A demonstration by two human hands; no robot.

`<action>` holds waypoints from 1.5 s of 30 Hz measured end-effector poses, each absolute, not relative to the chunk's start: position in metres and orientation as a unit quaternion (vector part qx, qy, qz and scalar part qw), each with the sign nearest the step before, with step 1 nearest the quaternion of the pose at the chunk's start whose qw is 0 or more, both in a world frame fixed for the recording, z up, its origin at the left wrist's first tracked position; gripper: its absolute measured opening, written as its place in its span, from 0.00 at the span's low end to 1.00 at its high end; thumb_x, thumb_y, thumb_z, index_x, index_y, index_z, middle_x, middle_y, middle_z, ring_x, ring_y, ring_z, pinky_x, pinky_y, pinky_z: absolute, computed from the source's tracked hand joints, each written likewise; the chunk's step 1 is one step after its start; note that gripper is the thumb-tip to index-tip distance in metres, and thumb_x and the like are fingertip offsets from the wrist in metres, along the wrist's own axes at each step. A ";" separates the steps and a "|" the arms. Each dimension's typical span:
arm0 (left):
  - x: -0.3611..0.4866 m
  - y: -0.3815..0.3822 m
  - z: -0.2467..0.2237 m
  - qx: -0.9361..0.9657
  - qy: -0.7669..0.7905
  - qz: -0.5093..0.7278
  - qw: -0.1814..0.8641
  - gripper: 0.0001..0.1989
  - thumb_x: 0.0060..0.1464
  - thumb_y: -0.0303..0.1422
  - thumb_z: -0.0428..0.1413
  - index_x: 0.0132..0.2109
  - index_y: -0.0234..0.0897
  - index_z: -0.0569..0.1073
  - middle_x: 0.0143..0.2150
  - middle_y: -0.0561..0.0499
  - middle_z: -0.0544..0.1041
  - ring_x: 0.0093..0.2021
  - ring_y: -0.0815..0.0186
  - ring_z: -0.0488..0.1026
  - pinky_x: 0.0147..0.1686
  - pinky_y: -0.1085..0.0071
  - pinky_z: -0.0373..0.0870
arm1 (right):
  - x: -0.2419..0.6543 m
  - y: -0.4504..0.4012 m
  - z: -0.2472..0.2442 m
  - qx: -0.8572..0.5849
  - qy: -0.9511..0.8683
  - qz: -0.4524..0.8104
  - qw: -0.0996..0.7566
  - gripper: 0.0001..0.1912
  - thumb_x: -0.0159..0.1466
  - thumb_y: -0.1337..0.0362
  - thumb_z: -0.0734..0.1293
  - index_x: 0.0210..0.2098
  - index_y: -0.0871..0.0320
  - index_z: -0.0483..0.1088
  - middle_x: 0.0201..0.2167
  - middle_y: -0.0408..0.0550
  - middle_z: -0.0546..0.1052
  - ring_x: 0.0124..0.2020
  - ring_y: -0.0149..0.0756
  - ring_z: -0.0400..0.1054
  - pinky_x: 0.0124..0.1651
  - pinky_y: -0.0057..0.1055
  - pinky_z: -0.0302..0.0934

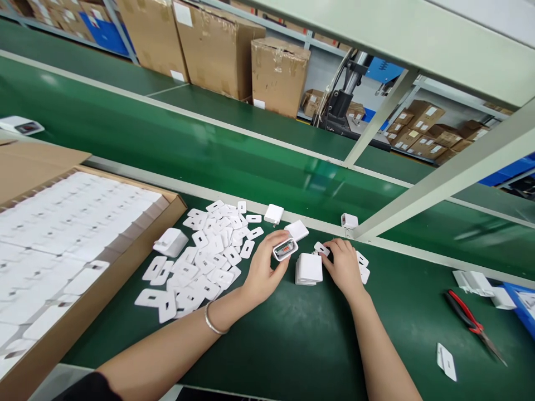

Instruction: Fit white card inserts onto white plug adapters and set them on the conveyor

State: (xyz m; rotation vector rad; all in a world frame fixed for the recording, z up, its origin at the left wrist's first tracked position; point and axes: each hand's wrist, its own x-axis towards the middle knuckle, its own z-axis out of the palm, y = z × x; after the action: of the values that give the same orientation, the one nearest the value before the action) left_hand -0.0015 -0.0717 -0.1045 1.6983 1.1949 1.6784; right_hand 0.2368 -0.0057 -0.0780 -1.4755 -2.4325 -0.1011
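Observation:
My left hand (265,270) is closed around a white housing (285,249), whose open end shows parts inside. Between the thumb and fingers of my right hand (343,264) is a small white plate with a slot (321,249). A short stack of white square blocks (309,269) stands on the green table between my hands. Just beyond the housing lies another white block (297,229). Many loose slotted white plates (209,262) are heaped left of my left hand. A few more plates (363,267) lie beside my right hand, partly hidden by it.
An open cardboard box (169,214) of white pieces fills the left side. Red-handled pliers (463,312) and a white piece (446,361) lie at the right. A pale metal post (443,172) rises behind my right hand. Cardboard boxes (280,75) stand farther back.

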 end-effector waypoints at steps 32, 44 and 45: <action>-0.005 -0.089 -0.094 0.711 0.298 0.633 0.077 0.18 0.70 0.43 0.42 0.59 0.41 0.64 0.50 0.42 0.69 0.47 0.53 0.70 0.43 0.54 0.72 | 0.173 -0.076 -0.037 -0.342 -0.870 0.137 0.329 0.21 0.74 0.48 0.55 0.56 0.52 0.69 0.50 0.52 0.77 0.59 0.52 0.65 0.65 0.56 0.51; -0.003 -0.087 -0.092 0.735 0.380 0.548 0.122 0.30 0.72 0.51 0.34 0.70 0.41 0.61 0.50 0.41 0.69 0.49 0.52 0.68 0.49 0.53 0.65 | 0.176 -0.070 -0.047 -0.345 -0.838 0.039 0.421 0.18 0.71 0.47 0.60 0.49 0.54 0.66 0.41 0.52 0.75 0.49 0.52 0.70 0.57 0.56 0.58; -0.004 -0.086 -0.091 0.740 0.370 0.549 0.122 0.30 0.73 0.51 0.34 0.70 0.42 0.61 0.49 0.42 0.71 0.47 0.53 0.69 0.49 0.54 0.64 | 0.175 -0.070 -0.046 -0.344 -0.838 0.037 0.422 0.18 0.71 0.47 0.61 0.49 0.54 0.66 0.41 0.52 0.75 0.49 0.52 0.70 0.57 0.56 0.58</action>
State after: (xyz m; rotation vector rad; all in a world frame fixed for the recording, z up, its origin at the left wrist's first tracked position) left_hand -0.0037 -0.0865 -0.0915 2.1586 1.0791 1.6010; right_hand 0.1753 -0.0697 -0.0461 -0.8608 -2.0978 0.0935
